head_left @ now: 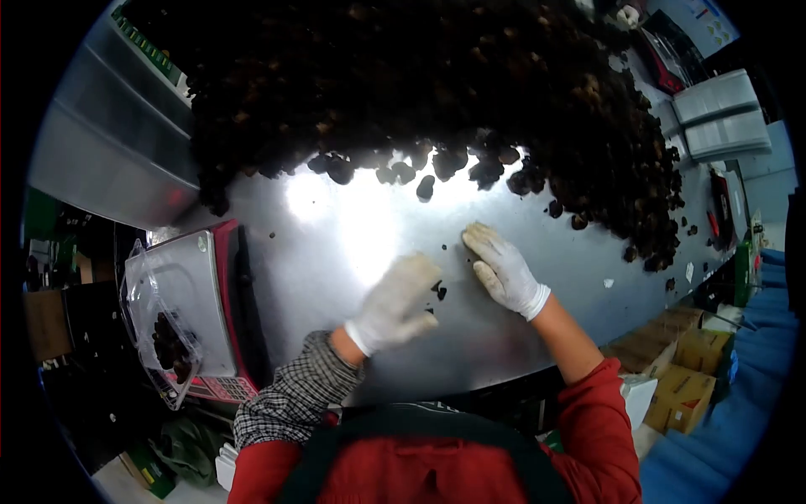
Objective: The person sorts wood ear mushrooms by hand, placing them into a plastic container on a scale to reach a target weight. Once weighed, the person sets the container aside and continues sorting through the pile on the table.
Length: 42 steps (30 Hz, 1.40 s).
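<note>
Left hand (393, 304), right hand (506, 270); dark bits (442, 293) between

Cardboard boxes (678, 396) sit at the lower right, beside blue sheeting (760, 357) that hangs in loose folds. At the lower left, a crumpled dark green bag (190, 449) lies near a green box (149, 475). A brown carton (48, 325) stands at the far left, and a pale blue printed sheet (703, 23) shows at the upper right

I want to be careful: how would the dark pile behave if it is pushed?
The pile would probably come apart, since separate pieces edge it. Pieces might slide easily, because the table looks smooth and shiny; uneven shapes might limit rolling.
</note>
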Tool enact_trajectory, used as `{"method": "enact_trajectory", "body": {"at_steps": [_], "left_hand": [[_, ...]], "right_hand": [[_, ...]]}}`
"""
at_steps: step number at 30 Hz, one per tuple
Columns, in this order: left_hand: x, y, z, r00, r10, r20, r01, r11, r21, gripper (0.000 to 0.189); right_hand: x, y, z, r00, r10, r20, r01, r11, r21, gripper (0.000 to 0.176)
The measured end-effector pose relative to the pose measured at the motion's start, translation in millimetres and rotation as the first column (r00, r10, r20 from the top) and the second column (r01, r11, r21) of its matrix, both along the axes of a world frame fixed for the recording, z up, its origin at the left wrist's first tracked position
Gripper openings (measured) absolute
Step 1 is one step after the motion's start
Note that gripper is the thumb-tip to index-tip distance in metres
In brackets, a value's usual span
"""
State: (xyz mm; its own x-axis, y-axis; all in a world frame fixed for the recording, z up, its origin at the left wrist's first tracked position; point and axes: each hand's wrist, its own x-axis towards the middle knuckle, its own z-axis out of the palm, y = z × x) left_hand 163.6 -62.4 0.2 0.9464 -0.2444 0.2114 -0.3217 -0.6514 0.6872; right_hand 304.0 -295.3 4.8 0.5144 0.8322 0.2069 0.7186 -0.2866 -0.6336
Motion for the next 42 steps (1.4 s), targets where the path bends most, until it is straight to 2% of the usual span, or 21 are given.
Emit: {"method": "enact_trajectory", "body": {"at_steps": [1,2,4,6,9,10,13,14,16,18,20,23,24,25,27,30,36,39,40,41,42], "left_hand": [[-3.9,10.1,-3.6,0.995,0.099,0.031,-0.1,0.995,0.01,0.07],[-3.2,18.1,-7.7,0.962,0.258,0.088,-0.272,0.926,0.26,0.075],[0.6,-3.6,-8.9,0.926,0.375,0.047,-0.353,0.814,0.46,0.076],[-5.7,-39.5,0.9,0.988,0.076,-0.134,-0.047,0.976,0.212,0.082],[-19.7,-86.0,9.4,0.977,-0.188,-0.102,0.173,0.975,-0.141,0.081],[-20.7,-92.3,16.5,0.966,-0.248,-0.067,0.221,0.934,-0.282,0.08],[-30.8,-48.6,16.6,0.989,-0.135,0.061,0.145,0.966,-0.215,0.076],[-37.9,-30.7,-10.4,1.0,-0.022,0.006,0.022,0.873,-0.488,0.069],[-33.1,4.1,-7.0,0.94,0.298,0.168,-0.239,0.923,-0.301,0.06],[-48.5,39.1,-4.3,0.878,0.478,-0.018,-0.468,0.852,-0.234,0.07],[-51.2,46.4,13.7,0.811,0.584,-0.034,-0.574,0.784,-0.236,0.075],[-57.1,52.9,8.5,0.822,0.57,-0.004,-0.567,0.818,-0.093,0.069],[-57.4,53.5,7.3,0.832,0.555,-0.014,-0.554,0.83,-0.063,0.069],[-59.2,53.2,5.7,0.84,0.542,-0.029,-0.542,0.839,-0.035,0.069],[-61.2,56.3,0.7,0.846,0.531,-0.045,-0.53,0.847,0.02,0.068],[-64.5,66.9,-5.1,0.833,0.553,-0.017,-0.546,0.826,0.135,0.065],[-63.1,77.8,-31.3,0.87,0.489,0.062,-0.474,0.796,0.376,0.061],[-62.1,82.4,-36.6,0.882,0.464,0.08,-0.461,0.815,0.351,0.061],[-62.1,82.0,-36.1,0.885,0.459,0.075,-0.454,0.819,0.35,0.061],[-63.1,81.6,-35.8,0.886,0.458,0.07,-0.452,0.821,0.349,0.061],[-63.2,80.9,-35.5,0.891,0.449,0.069,-0.441,0.817,0.372,0.061]], "right_hand": [[-1.4,2.9,8.0,0.997,-0.046,0.058,0.051,0.996,-0.075,0.047],[-3.5,8.2,5.9,0.993,-0.058,0.105,0.071,0.989,-0.129,0.047],[-6.7,18.2,1.7,0.976,-0.066,0.21,0.114,0.968,-0.225,0.048],[-23.7,5.9,5.5,0.977,0.025,0.211,0.039,0.955,-0.295,0.049],[-63.0,-52.1,23.5,0.999,-0.034,0.018,0.038,0.964,-0.263,0.049],[-73.7,-74.4,32.6,0.982,-0.165,0.09,0.183,0.95,-0.254,0.049],[-114.7,-107.8,43.2,0.804,-0.49,0.337,0.576,0.782,-0.239,0.051],[-126.5,-90.6,52.2,0.849,-0.462,0.257,0.515,0.832,-0.206,0.052],[-158.2,-28.3,40.6,0.908,-0.329,0.261,0.383,0.903,-0.195,0.055],[-182.3,44.5,17.7,0.968,-0.248,-0.027,0.243,0.961,-0.131,0.063],[-192.0,99.8,2.7,0.96,-0.248,0.134,0.265,0.956,-0.128,0.067],[-179.2,74.6,-8.9,0.903,-0.419,0.092,0.427,0.859,-0.283,0.075],[-173.2,43.0,7.3,0.86,-0.509,0.042,0.478,0.774,-0.416,0.08],[-184.2,11.5,-13.1,0.764,-0.587,0.267,0.642,0.651,-0.405,0.082],[-203.1,-48.9,7.4,0.587,-0.704,0.4,0.792,0.399,-0.461,0.079],[-234.7,-90.1,10.5,0.332,-0.773,0.54,0.923,0.148,-0.356,0.073],[-187.5,58.9,-1.8,0.705,-0.681,0.198,0.709,0.674,-0.206,0.073],[-177.8,23.8,-18.1,0.633,-0.752,0.186,0.759,0.555,-0.339,0.076],[-184.8,-9.9,-20.4,0.549,-0.744,0.38,0.828,0.423,-0.368,0.075],[-196.2,-50.3,-23.5,0.413,-0.848,0.332,0.896,0.311,-0.317,0.07],[-205.1,-84.8,-8.4,0.342,-0.795,0.502,0.908,0.143,-0.393,0.066]]}}
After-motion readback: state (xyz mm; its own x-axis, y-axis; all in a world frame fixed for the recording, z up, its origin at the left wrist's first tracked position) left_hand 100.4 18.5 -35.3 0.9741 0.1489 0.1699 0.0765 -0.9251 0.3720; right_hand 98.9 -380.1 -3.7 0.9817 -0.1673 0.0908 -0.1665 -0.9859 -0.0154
